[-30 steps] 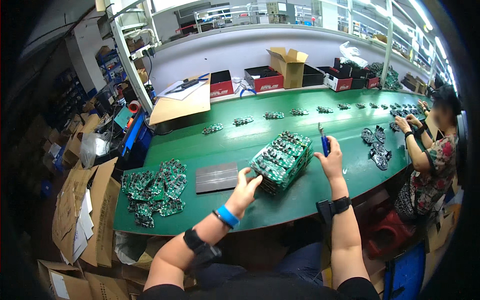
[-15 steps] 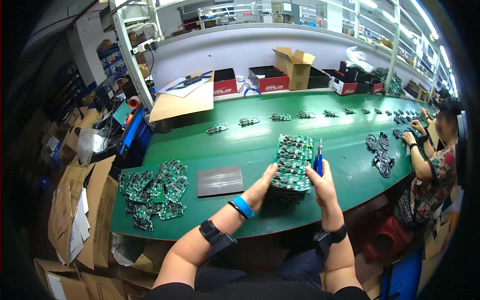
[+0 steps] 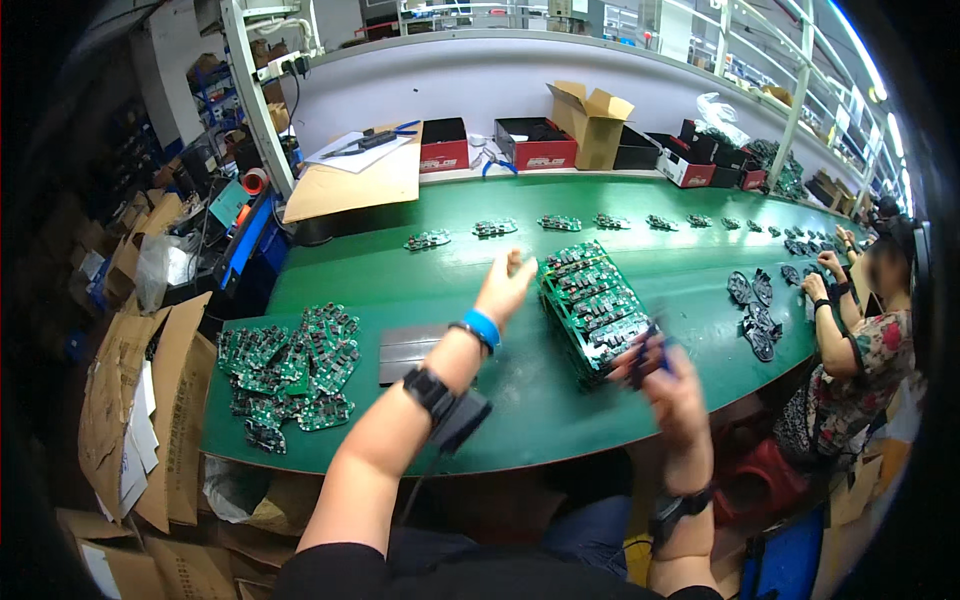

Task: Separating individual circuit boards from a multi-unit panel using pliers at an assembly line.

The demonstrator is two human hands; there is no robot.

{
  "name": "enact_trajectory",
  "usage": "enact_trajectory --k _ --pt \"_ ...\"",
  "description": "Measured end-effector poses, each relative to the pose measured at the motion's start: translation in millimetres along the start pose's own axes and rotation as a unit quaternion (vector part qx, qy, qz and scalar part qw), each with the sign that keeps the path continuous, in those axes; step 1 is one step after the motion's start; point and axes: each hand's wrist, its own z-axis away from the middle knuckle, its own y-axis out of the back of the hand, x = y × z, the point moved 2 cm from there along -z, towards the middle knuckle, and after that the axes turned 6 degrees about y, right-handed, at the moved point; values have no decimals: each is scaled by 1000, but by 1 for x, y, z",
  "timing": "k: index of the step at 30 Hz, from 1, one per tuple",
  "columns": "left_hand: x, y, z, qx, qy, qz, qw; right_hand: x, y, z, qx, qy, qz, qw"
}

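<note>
Hands raised over circuit-board stack (image 3: pixel 592 306): left hand (image 3: pixel 505 287) loose-fingered, right hand (image 3: pixel 672 378) gripping blue tool (image 3: pixel 648 345).

Green bench (image 3: pixel 420 280): circuit-board stack (image 3: pixel 595 310), loose board pile (image 3: pixel 290 370), dark tray (image 3: pixel 412 352).

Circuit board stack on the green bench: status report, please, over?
Left hand open beside circuit board stack. Right hand gripping blue tool, blurred. Stack flat on green bench. Nothing in the way.

The right hand (image 3: pixel 672 385) is motion-blurred, perhaps gripping a blue tool (image 3: pixel 648 345).
</note>
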Motion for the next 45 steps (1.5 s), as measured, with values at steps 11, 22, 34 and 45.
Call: enact_trajectory --k 11,22,34,45 --pt "6 -12 -37 -273 39 -72 958 121 -70 -15 77 -235 -295 923" --pt "3 -4 -43 -266 97 -23 959 135 -78 -47 97 -210 -367 901" --pt "8 -7 -44 -282 99 14 954 150 -65 -51 65 -161 -377 910" --pt "3 -8 -48 -161 51 -115 979 57 -63 17 -51 32 208 976"
